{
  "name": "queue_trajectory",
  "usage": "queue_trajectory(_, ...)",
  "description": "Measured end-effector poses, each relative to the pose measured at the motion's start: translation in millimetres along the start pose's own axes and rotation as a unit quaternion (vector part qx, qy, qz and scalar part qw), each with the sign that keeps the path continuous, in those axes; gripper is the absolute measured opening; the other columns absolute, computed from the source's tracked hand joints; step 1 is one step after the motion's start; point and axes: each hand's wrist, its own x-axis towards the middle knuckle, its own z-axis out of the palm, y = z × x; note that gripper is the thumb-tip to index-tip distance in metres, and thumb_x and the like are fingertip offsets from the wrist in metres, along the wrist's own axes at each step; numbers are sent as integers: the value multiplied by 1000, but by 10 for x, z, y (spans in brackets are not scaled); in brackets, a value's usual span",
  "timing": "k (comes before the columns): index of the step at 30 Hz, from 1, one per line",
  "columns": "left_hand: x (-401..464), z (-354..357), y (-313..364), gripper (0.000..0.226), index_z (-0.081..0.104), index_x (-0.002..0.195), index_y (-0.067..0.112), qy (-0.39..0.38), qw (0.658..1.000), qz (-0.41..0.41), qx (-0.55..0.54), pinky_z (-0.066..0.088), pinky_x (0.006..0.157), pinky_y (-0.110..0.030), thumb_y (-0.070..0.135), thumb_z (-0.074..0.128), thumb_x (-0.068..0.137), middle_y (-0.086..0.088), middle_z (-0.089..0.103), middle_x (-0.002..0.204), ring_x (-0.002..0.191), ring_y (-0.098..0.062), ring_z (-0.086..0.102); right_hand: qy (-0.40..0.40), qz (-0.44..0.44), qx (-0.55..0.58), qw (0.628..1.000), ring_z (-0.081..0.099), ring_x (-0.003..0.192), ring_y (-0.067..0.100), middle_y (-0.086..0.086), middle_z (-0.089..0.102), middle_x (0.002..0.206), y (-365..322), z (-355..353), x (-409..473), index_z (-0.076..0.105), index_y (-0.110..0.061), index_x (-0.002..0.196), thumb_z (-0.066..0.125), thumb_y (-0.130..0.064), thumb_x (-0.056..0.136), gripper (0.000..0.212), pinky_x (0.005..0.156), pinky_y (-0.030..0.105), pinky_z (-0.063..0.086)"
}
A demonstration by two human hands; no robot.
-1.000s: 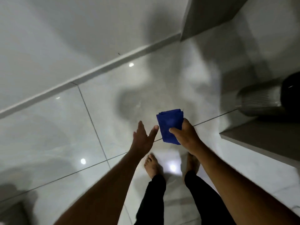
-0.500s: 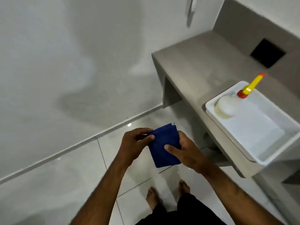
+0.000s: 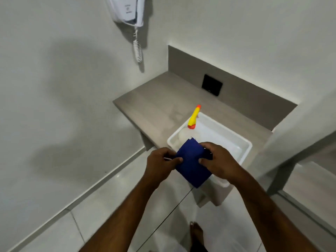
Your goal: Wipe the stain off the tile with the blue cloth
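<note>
Since half a second ago, more of the grey counter [image 3: 156, 104] and a wall-mounted handset [image 3: 128, 10] have been brought into view. On the counter, a white tub [image 3: 243, 146] with a spray bottle [image 3: 193, 118] is seen. Over the tub's near edge, the folded blue cloth [image 3: 192, 165] is pinched by the left hand [image 3: 160, 165] and right hand [image 3: 219, 163].

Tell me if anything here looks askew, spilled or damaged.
Nothing is spilled or broken. The white tub sits at the front edge of the grey counter, with the spray bottle leaning inside it. Both the left hand and right hand hold the folded blue cloth. No stain shows.
</note>
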Motion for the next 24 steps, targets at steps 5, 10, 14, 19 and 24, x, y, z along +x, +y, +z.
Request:
queue_trajectory(5,595,951,184,14,74,89,23,-46,979,-4,198,43,66,-18,32,77,78,6,71,94,81,-8,60,27,82,-52,995,60,114,27,10,64,128,706,-435,376,60,-13,129,69,-13,88,41,99,35,47)
queue_trajectory(10,912,1376,-3,16,74,90,21,-109,924,-31,366,54,70,-32,29,71,76,1,73,94,89,-19,66,-41,98,-47,993,64,109,26,9,68,118,1236,-316,655,63,-11,121,63,-9,89,32,97,39,54)
queue_trajectory(14,971,1414,-108,23,70,90,19,-128,872,-20,473,53,79,-36,34,65,75,-1,73,89,86,-24,67,-94,91,-89,987,61,116,28,12,65,124,1370,-132,790,59,-7,124,60,-15,92,33,103,35,45)
queue_trajectory(19,982,1422,-145,23,70,87,16,-128,861,-12,491,48,87,-38,36,63,78,-1,72,85,85,-23,65,-97,118,-155,976,62,112,26,12,64,122,1371,0,875,57,-8,120,64,-20,91,32,99,33,47)
queue_trajectory(24,934,1362,99,28,70,98,13,-127,856,48,499,54,78,-30,38,63,87,-5,72,94,90,-22,68,-39,125,-298,945,59,108,28,10,57,118,1080,-161,805,54,-14,119,66,-40,89,41,91,40,51)
